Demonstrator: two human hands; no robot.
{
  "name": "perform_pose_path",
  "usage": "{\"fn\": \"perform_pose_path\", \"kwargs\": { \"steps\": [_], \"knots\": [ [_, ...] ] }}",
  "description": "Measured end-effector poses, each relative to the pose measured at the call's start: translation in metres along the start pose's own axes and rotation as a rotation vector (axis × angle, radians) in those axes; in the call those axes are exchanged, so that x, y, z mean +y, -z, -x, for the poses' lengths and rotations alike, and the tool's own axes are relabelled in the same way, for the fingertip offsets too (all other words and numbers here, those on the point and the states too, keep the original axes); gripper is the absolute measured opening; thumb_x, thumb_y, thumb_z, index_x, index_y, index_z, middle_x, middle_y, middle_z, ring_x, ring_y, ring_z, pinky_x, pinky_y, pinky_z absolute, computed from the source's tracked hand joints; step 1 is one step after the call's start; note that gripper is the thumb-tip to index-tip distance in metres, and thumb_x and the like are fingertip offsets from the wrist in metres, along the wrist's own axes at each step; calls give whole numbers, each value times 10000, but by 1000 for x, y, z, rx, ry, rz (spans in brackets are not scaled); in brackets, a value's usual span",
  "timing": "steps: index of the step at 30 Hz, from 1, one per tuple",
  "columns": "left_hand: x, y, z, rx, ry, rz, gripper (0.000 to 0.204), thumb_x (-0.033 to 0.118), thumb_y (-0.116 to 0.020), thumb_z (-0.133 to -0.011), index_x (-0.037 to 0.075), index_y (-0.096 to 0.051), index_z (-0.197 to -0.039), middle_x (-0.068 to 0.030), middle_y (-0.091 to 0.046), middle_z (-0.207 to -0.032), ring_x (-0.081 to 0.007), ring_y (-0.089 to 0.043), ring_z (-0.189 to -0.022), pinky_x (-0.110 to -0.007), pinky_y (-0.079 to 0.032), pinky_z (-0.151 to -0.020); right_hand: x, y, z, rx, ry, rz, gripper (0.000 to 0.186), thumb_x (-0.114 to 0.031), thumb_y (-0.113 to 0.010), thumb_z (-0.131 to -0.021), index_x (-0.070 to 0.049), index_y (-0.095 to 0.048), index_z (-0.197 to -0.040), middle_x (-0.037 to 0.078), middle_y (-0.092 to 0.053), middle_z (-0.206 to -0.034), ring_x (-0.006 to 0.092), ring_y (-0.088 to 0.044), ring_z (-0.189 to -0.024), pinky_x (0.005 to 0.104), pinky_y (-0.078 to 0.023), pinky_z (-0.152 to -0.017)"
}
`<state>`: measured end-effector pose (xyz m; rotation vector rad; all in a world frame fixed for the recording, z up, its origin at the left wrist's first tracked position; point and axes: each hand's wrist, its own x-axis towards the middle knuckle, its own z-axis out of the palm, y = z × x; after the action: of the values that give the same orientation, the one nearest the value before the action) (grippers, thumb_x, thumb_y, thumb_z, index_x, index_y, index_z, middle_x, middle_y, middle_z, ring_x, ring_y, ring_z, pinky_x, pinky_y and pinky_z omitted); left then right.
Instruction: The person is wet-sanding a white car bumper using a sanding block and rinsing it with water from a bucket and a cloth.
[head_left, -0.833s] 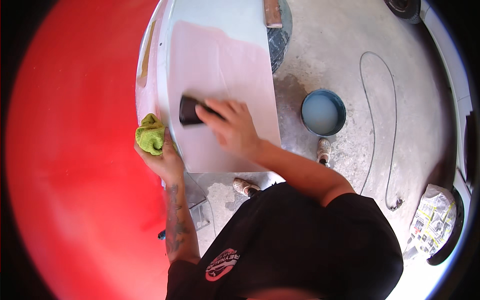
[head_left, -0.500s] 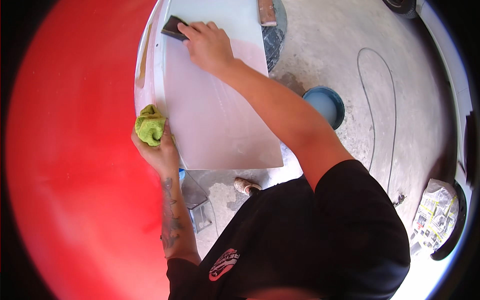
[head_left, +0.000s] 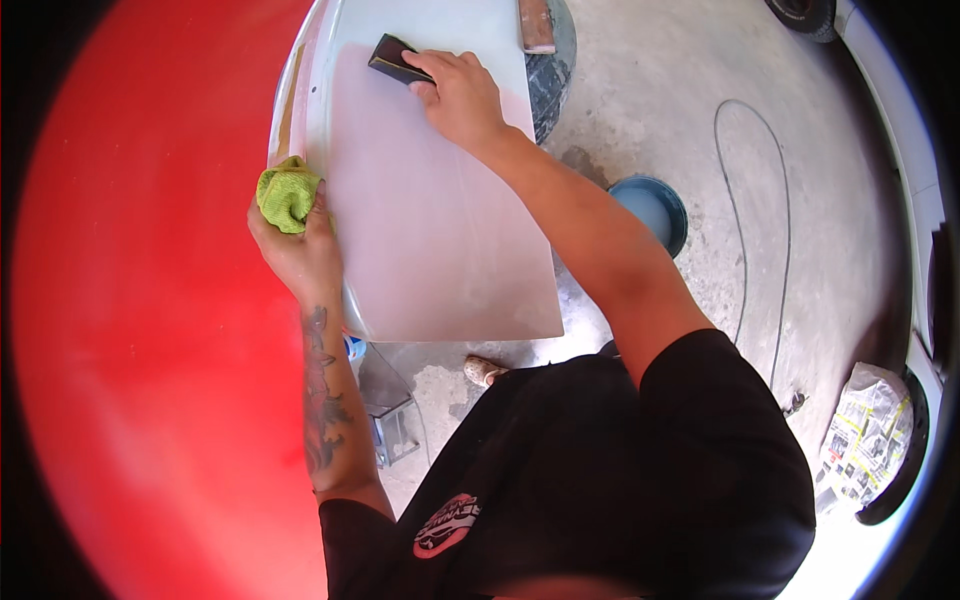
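Observation:
A white panel (head_left: 440, 210) with a hazy pinkish coat, apparently a car body part, lies in front of me. Near its far end my right hand (head_left: 462, 98) grips a dark sanding block (head_left: 400, 60) by its near side, the block resting on the panel. At the panel's left edge my left hand (head_left: 297, 250) is closed around a bunched yellow-green cloth (head_left: 288, 196). The cloth sits beside the panel's rim; its underside is hidden by my fingers.
A large red surface (head_left: 160, 300) fills the left side. To the right, a bucket (head_left: 676, 215) of cloudy water stands on the concrete floor, near a looped thin hose (head_left: 718, 160). A brownish block (head_left: 537, 25) lies beyond the panel. Printed paper (head_left: 865, 440) covers something at far right.
My right hand has slid the sanding block to the right across the panel. My left hand has moved farther up along the left edge and slightly left, still holding the cloth.

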<state>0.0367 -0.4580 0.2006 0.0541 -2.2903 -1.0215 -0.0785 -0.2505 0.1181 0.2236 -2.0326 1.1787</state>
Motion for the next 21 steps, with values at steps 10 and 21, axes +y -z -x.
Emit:
{"fn": "perform_pose_path", "kwargs": {
  "steps": [10,21],
  "knots": [
    [-12,20,-1,0,31,100,549,137,-823,-900,-48,-524,-1321,-141,-649,-1195,-222,-650,-1051,-359,-537,-928,-46,58,146,-235,229,-4,527,-46,-727,-792,-152,-713,-1308,92,-650,-1369,297,-613,-996,425,-476,-887],
    [-10,22,1,15,51,54,513,144,-820,-904,-38,-543,-1296,-136,-645,-1206,-213,-645,-1064,-353,-527,-944,-41,50,145,-195,40,-11,484,-77,-713,-820,-167,-707,-1296,69,-647,-1323,317,-606,-1022,468,-475,-869]
  ]
}}
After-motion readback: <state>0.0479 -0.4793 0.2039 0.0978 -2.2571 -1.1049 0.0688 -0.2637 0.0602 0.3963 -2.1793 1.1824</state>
